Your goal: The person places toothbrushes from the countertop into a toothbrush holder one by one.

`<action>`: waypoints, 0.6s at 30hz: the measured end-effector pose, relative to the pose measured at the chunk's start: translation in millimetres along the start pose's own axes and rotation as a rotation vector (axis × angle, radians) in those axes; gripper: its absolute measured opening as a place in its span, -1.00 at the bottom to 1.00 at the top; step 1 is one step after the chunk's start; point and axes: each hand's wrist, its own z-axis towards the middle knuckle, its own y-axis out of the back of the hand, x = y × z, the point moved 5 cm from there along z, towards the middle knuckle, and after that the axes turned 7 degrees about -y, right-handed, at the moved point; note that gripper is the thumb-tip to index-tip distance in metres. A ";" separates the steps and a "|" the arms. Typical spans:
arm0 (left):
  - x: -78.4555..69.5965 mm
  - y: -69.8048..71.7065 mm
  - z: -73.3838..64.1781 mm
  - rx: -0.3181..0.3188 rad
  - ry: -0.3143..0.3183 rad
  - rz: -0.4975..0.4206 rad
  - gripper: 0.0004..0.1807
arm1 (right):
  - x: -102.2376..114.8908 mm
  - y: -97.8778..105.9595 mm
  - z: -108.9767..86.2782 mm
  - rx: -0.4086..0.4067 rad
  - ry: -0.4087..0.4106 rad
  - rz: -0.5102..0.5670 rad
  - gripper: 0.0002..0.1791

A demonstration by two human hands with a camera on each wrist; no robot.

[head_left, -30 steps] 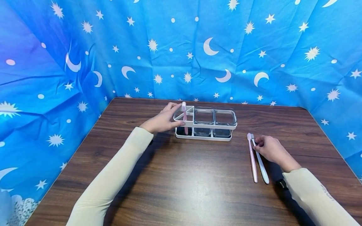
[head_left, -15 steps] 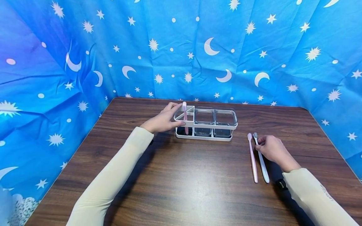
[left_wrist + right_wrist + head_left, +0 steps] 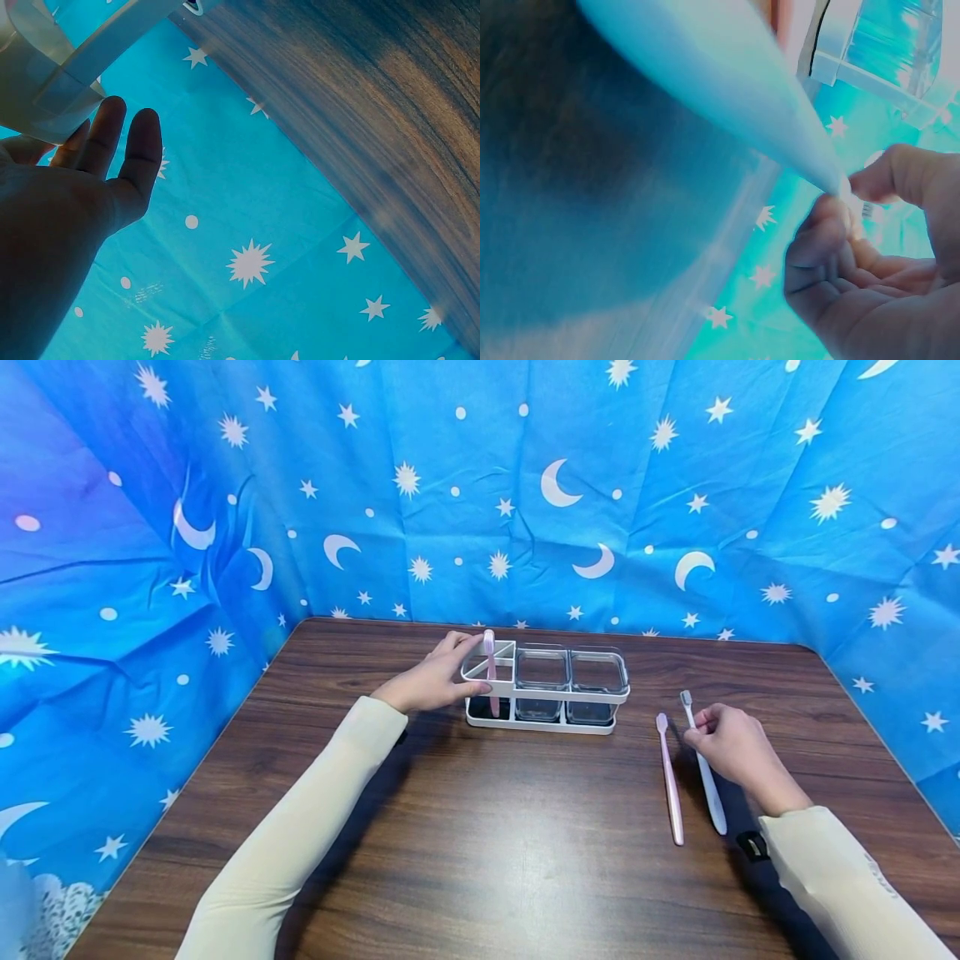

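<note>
My left hand (image 3: pixel 431 683) grips the left end of a white toothbrush holder (image 3: pixel 562 695), thumb in front and fingers behind. In the left wrist view, the holder's end (image 3: pixel 45 94) lies against the fingers. A pink toothbrush (image 3: pixel 489 645) stands head up in the holder's left, divided section. On the right, my right hand (image 3: pixel 735 747) pinches a white toothbrush (image 3: pixel 709 789) below its head between thumb and fingers. Its handle (image 3: pixel 720 75) looms blurred in the right wrist view and appears lifted off the wood. A second pink toothbrush (image 3: pixel 671 789) lies on the table, left of that hand.
Two clear square cups (image 3: pixel 542 668) sit side by side in the holder's middle and right sections. The brown wooden table (image 3: pixel 517 827) ends at a blue curtain (image 3: pixel 442 527) with stars and moons, behind and at both sides.
My right hand has drawn the white toothbrush away from the pink one on the table, to the right and slightly farther back. The left hand and the holder have stayed put.
</note>
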 end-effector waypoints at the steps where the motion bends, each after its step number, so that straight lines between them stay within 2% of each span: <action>1: 0.0 -0.1 0.1 0.000 0.000 0.001 -0.07 | 0.5 1.8 -0.6 -0.021 0.009 0.006 -0.77; 8: 0.2 -1.2 0.5 0.000 -0.006 0.019 -0.07 | 3.2 9.7 -3.0 -0.155 0.078 0.025 -0.79; 18: -0.7 -0.4 -0.5 0.002 -0.001 0.012 -0.07 | 10.5 19.3 -7.2 -0.277 0.137 0.082 -0.81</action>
